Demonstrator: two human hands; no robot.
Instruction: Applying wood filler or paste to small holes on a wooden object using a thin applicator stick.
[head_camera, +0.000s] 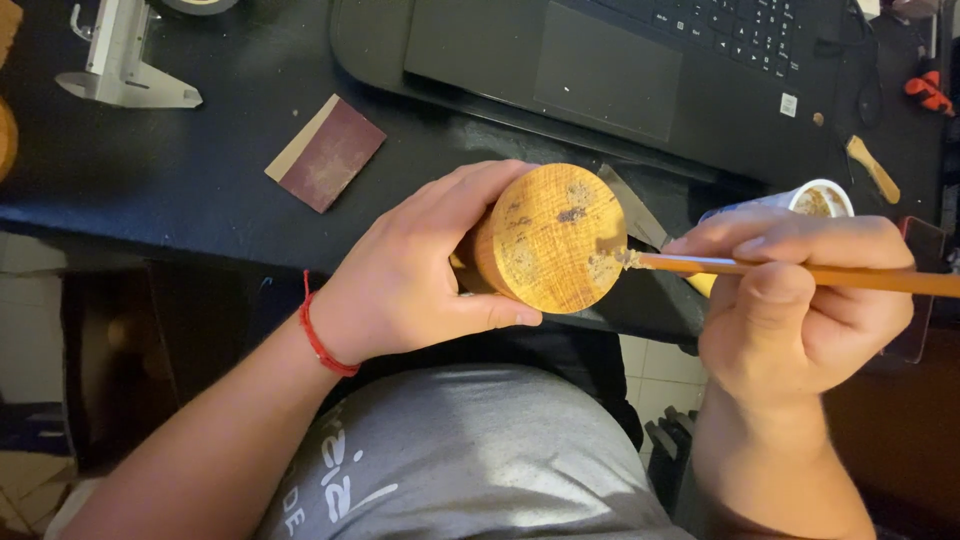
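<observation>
Head view looks down at two hands over a lap; the left hand is wrapped around a round wooden block, held just off the edge of the black desk; the right hand pinches a thin orange stick; its tip touches the block's flat face with some paste; a small white cup sits behind the fingers; a piece of sandpaper and a laptop lie on the desk.

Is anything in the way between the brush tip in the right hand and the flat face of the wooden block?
Nothing visible. The left hand grips the wooden block round its side, fingers off the flat face. The right hand holds the brush, whose paste-loaded tip already meets the face at its right edge.
</observation>
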